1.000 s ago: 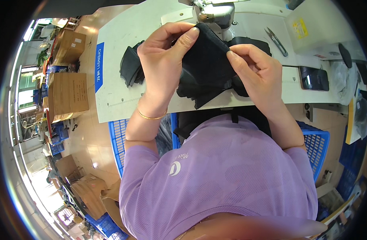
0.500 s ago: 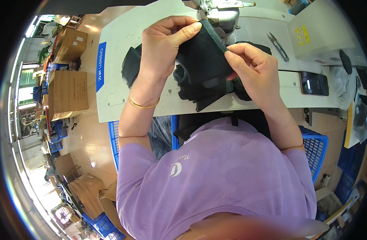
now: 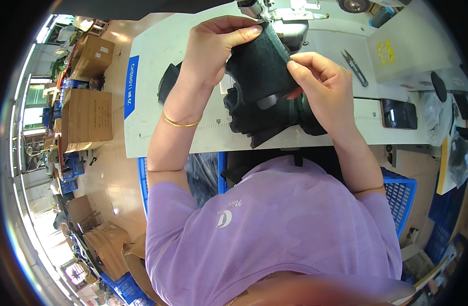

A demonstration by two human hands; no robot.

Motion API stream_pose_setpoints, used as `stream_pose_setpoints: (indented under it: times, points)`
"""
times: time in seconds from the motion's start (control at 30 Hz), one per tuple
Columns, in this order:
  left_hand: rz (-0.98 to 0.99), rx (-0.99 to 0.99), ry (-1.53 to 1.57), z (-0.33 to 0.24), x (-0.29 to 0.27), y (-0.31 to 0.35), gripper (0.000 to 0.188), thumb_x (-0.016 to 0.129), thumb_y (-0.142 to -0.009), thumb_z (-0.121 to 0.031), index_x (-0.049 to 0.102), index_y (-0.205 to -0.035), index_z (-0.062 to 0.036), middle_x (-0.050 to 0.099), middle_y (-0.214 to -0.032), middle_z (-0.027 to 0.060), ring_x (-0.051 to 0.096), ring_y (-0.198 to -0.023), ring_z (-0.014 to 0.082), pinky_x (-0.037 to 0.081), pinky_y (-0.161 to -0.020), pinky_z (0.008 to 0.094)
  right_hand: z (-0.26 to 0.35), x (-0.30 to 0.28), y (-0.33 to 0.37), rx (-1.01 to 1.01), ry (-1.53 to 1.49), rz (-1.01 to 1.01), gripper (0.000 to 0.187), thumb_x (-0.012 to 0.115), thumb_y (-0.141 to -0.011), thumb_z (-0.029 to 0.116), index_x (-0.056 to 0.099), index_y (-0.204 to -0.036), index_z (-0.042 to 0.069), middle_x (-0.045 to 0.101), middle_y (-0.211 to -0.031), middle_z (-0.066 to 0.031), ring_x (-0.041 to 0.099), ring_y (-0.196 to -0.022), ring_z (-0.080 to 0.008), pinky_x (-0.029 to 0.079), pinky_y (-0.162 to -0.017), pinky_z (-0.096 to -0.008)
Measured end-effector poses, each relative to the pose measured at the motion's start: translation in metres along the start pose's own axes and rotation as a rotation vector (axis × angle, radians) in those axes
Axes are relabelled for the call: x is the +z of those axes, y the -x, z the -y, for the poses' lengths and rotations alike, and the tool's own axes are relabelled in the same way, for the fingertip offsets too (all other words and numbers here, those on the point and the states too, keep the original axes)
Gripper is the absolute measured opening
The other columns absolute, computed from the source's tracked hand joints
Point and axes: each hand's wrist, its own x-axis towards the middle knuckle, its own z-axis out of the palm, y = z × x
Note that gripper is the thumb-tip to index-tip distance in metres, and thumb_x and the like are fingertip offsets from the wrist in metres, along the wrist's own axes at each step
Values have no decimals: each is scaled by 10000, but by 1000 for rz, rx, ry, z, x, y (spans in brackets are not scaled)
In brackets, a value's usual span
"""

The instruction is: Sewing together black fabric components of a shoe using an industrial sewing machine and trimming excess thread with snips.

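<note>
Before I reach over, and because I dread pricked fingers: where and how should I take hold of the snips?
I'd probably grip the snips by the handle end, coming from the near table edge: their pointed tips aim away from that edge. The right hand is nearby but pinches black fabric.

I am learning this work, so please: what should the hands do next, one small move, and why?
Perhaps guide the black cloth slightly toward the sewing machine: the left hand and right hand pinch its edge at two spots, and the upper corner appears near the machine.
</note>
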Motion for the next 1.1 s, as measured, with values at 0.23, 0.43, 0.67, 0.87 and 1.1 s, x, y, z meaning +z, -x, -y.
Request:
stream_pose_setpoints:
  times: [0.23, 0.43, 0.67, 0.87, 1.1]
  points:
    - [71, -91, 85, -4, -3, -16, 137, 741, -791, 37, 733, -928, 39, 722, -881, 105, 676, -809, 157, 522, -781, 249, -1, 0, -7, -22, -11, -21, 195, 608, -931, 138, 671, -923, -46, 639, -695, -7, 606, -632, -48, 530, -588, -219]
    - [107, -112, 73, -10, -3, -19, 123, 744, -791, 38, 733, -914, 35, 722, -874, 98, 673, -804, 148, 522, -772, 249, -3, 2, -6, -1, -91, -23, 181, 613, -935, 125, 666, -936, -48, 643, -697, -10, 612, -631, -51, 532, -583, -219]
    - [96, -107, 49, -10, -2, -18, 115, 745, -794, 34, 735, -909, 32, 722, -868, 100, 673, -802, 149, 525, -771, 257, -1, 2, -4, 28, -88, 8, 176, 597, -951, 118, 660, -950, -46, 657, -712, -29, 666, -644, -95, 530, -584, -217]
    - [120, -108, 57, -10, -4, -19, 107, 732, -796, 50, 739, -900, 26, 721, -854, 92, 676, -802, 147, 523, -788, 253, -3, 3, -2, 38, -103, 20, 179, 587, -961, 120, 657, -949, -44, 668, -724, -40, 688, -659, -120, 530, -585, -220]
    - [114, -123, -27, 4, -28, -32, 181, 699, -843, 17, 696, -1020, 53, 712, -994, 120, 665, -929, 168, 509, -860, 270, -1, 3, -2, 18, -51, 38, 193, 595, -965, 121, 668, -1017, -50, 682, -818, -72, 700, -676, -157, 538, -588, -221]
